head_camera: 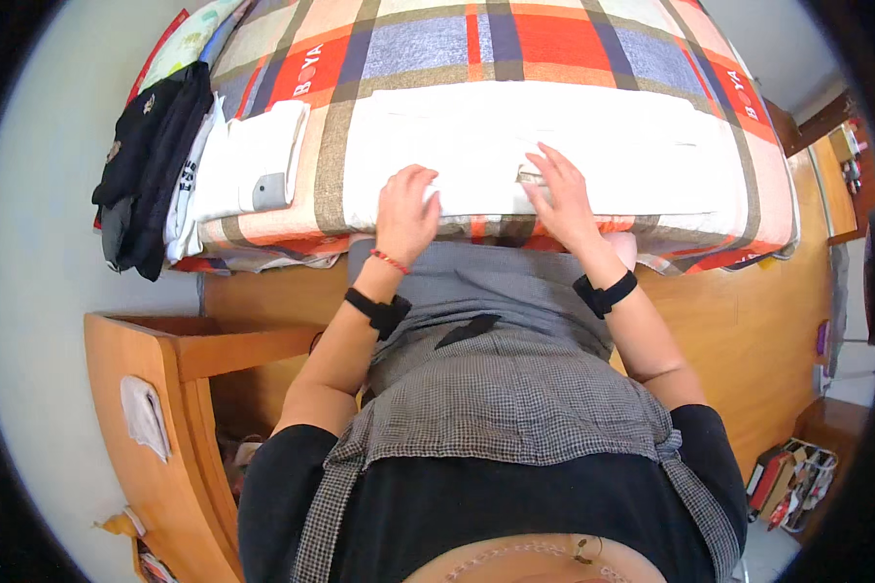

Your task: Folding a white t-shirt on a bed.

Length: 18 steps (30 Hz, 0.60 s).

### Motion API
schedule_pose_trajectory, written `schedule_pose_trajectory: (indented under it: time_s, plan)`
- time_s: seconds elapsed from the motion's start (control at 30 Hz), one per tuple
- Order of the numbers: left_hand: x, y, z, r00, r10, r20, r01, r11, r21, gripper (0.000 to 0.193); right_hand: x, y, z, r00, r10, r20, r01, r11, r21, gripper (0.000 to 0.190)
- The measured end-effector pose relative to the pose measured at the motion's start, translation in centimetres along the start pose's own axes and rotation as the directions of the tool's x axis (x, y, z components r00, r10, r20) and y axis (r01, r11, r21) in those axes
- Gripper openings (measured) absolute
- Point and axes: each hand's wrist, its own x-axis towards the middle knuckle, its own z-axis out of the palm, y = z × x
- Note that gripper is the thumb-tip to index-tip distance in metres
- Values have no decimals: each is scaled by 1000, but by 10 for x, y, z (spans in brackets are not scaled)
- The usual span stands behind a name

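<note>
A white cloth garment [627, 160] lies flat in a wide, folded strip along the near part of the bed. My left hand [408, 211] rests at its near edge, the thumb apart from the curved fingers and white cloth showing between them. On the garment's middle, my right hand [561, 193] has its thumb and fingers spread. Beside those fingertips is a small greyish patch [530, 175] on the cloth; whether it is a tag or an opening is unclear. Neither hand lifts the garment.
Left on the plaid bedspread [423, 44] are a folded white garment [240, 160] with a grey tab and dark clothes [153, 160] hanging over the edge. A wooden desk [168, 357] stands at lower left. A rack of items [795, 481] sits at lower right.
</note>
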Motion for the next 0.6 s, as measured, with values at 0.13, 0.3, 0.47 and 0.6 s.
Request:
schedule_pose_trajectory:
  time_s: [0.13,0.3,0.47,0.6]
  plan:
    - [24,9,24,991,61,119,-63,998,11,39,-7,22,-6,973,177,-149,-183,983,-23,50]
    - [45,7,60,949,138,284,-153,988,30,50,-10,43,-18,986,136,-93,-154,962,-224,40]
    - [50,30,70,965,154,211,-155,988,-14,40,9,67,-25,980,160,-118,-182,959,-215,22]
    - [50,27,76,967,147,210,-151,989,4,29,29,61,-24,963,204,-176,-232,960,-154,19]
